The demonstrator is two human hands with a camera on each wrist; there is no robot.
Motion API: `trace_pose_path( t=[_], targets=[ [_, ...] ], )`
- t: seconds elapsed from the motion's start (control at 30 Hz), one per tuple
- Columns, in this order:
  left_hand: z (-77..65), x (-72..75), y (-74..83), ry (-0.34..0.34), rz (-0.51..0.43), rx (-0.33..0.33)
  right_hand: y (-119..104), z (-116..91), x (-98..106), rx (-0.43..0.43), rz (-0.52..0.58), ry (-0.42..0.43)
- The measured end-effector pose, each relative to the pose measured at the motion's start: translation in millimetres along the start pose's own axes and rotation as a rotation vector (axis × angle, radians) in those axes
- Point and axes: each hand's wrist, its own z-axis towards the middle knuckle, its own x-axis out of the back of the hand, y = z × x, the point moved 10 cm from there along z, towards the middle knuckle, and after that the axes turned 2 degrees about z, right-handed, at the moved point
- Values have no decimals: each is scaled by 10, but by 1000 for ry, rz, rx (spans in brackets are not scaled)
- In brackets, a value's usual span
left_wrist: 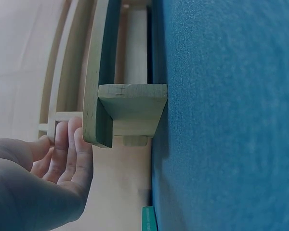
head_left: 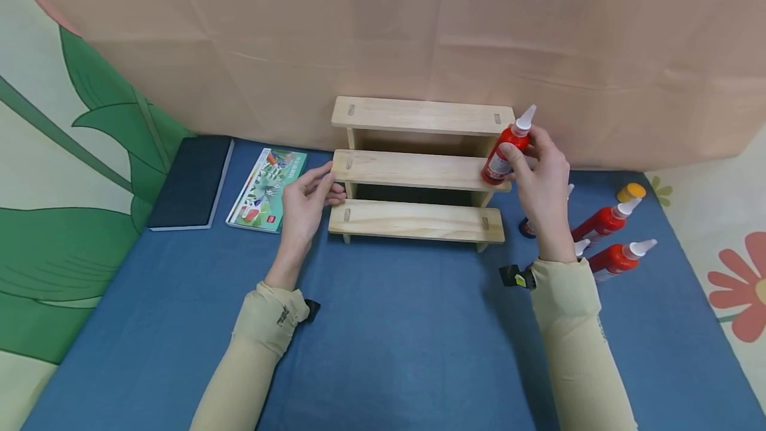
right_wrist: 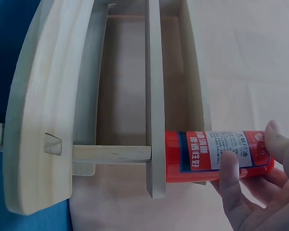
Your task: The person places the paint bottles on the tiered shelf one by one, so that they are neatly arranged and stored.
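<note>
A three-step wooden stand point(head_left: 419, 169) rests on the blue cloth. My right hand point(head_left: 544, 178) grips a red squeeze bottle point(head_left: 507, 151) with a white pointed nozzle, thumb on one side and fingers on the other. The bottle leans slightly, its base right at the middle step's right end; its printed label point(right_wrist: 229, 150) shows in the right wrist view. At the left end of the same step, my left hand point(head_left: 308, 201) holds the board's edge between thumb and fingers. In the left wrist view those fingers point(left_wrist: 70, 154) reach under the board, their tips partly hidden.
Right of the stand are more red bottles point(head_left: 604, 220) with white nozzles, some hidden behind my right forearm, and a yellow cap point(head_left: 631, 192). To the left lie a colourful booklet point(head_left: 269, 189) and a dark notebook point(head_left: 190, 183). A beige cloth backdrop point(head_left: 383, 32) hangs close behind the stand.
</note>
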Motion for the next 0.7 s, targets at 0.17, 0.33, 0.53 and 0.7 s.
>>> trace_pose_path(
  t=[0.17, 0.33, 0.53, 0.7],
  targets=[
    [2, -5, 6, -2, 0, -5, -5, 9, -12, 6, -28, -21],
    [4, -13, 6, -5, 8, -4, 0, -7, -13, 18, -63, -29],
    [-2, -12, -12, -7, 9, 5, 24, -64, 12, 20, -45, -25],
    [-1, -5, -12, -4, 4, 0, -8, -145, 64, 25, -3, -7]
  ],
)
